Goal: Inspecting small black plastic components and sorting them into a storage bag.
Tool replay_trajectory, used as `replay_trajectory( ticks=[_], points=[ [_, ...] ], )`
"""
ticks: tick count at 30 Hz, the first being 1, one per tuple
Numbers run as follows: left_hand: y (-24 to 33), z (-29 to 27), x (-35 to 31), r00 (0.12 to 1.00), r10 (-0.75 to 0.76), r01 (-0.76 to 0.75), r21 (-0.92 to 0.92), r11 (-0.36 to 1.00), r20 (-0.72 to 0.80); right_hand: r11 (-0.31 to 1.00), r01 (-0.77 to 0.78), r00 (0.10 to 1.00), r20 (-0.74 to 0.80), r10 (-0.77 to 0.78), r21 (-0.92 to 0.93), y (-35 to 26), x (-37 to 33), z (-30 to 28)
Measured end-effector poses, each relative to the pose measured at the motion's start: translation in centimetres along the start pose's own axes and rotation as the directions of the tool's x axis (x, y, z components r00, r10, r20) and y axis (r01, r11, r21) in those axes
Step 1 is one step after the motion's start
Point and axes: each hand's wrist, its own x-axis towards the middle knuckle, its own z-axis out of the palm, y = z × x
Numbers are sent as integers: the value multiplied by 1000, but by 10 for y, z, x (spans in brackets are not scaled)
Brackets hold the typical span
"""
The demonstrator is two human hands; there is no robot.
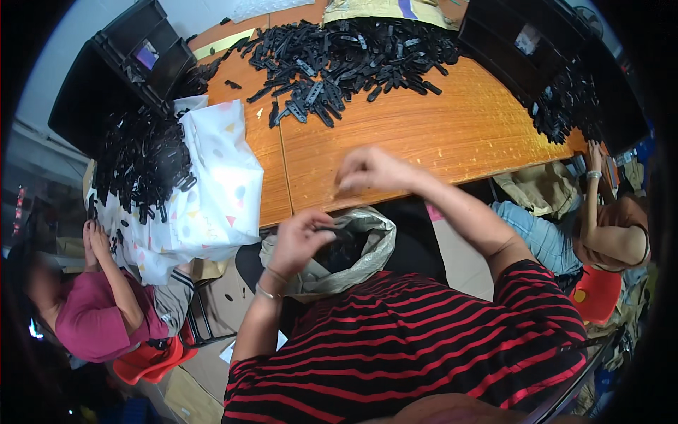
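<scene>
My left hand (302, 239) is over the mouth of a pale woven sack (381, 247) at my lap. Its fingers curl toward the thumb around a dark spot too small to make out. My right hand (373, 169) hangs above the table's near edge, beyond the sack. Its fingers bend downward and are smeared by motion, so what they hold, if anything, is hidden. Dark pieces (342, 247) show inside the sack. Across the wooden table (395, 134), a wide heap of small black plastic parts (346, 56) lies at the far side.
At left, a person in a maroon top (106, 311) handles black parts (141, 162) on a white patterned sheet (219, 184). Another person (607, 233) sits at right by a heap of parts (565, 106). Black bins (113, 71) stand tipped at both sides. A pale sack lies at the back.
</scene>
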Motion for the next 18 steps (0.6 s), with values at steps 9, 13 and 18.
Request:
replay_trajectory(
  ticks=[9, 13, 18],
  points=[
    [7, -30, 91, 838, 437, -245, 491, 836, -326, 744, -416, 801, -598, 28, -523, 50, 68, -95],
    [8, -65, 170, 777, 576, -178, 788, 590, -256, 610, -525, 790, -607, 89, -593, 52, 87, -100],
    [4, -83, 210, 801, 598, -163, 950, 267, -31, 544, -543, 804, -584, 116, -639, 51, 86, -101]
  ],
)
